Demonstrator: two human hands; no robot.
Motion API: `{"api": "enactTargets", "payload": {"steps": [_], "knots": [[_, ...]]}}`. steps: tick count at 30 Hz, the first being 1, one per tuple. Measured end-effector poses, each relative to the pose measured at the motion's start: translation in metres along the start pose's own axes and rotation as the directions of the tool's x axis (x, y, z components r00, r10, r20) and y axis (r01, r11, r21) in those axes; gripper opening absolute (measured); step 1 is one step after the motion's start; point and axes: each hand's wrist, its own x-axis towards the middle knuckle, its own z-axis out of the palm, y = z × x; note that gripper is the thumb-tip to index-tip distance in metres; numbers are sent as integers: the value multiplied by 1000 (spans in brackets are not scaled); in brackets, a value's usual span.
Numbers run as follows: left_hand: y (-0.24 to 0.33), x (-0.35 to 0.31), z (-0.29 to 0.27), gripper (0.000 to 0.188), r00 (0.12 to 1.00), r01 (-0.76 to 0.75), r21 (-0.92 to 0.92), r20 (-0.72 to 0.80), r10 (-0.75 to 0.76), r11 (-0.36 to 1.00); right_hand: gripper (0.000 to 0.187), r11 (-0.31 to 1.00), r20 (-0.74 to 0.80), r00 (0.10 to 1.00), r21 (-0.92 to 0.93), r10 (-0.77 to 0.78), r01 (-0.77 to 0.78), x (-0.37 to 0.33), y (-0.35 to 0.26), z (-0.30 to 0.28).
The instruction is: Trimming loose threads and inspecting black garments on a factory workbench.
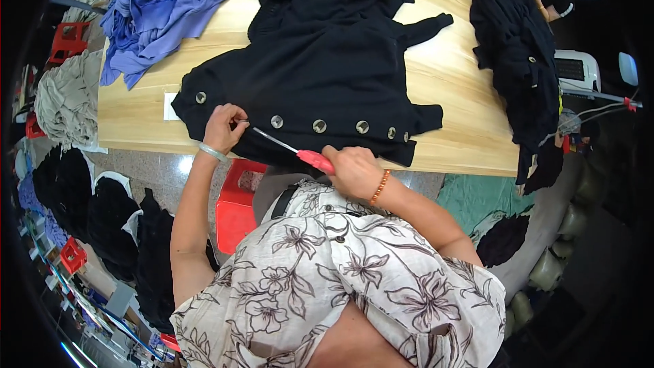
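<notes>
Now the right grip (353, 172) wraps the red-handled tool (315, 161); the left grip (227, 128) curls at the buttoned edge of the black garment (327, 71), pinching what I cannot tell; the garment lies on the table (466, 140), under the left grip.

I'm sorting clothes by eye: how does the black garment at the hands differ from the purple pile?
The black garment is spread out, while the purple pile is bunched in folds. Round buttons show along the black garment's near side; none can be seen on the purple pile. The black garment is at the left hand; the purple pile lies farther off. Both rest on the table.
</notes>
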Motion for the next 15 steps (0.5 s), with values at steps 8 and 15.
{"api": "enactTargets", "payload": {"steps": [8, 15], "knots": [[57, 9, 45, 35, 989, -143, -93, 11, 145, 985, 19, 989, -112, 983, -17, 146, -149, -50, 34, -1], [54, 14, 56, 21, 939, -336, 62, 100, 330, 940, 22, 994, -170, 981, 73, 92, -81, -66, 24, 4]]}}
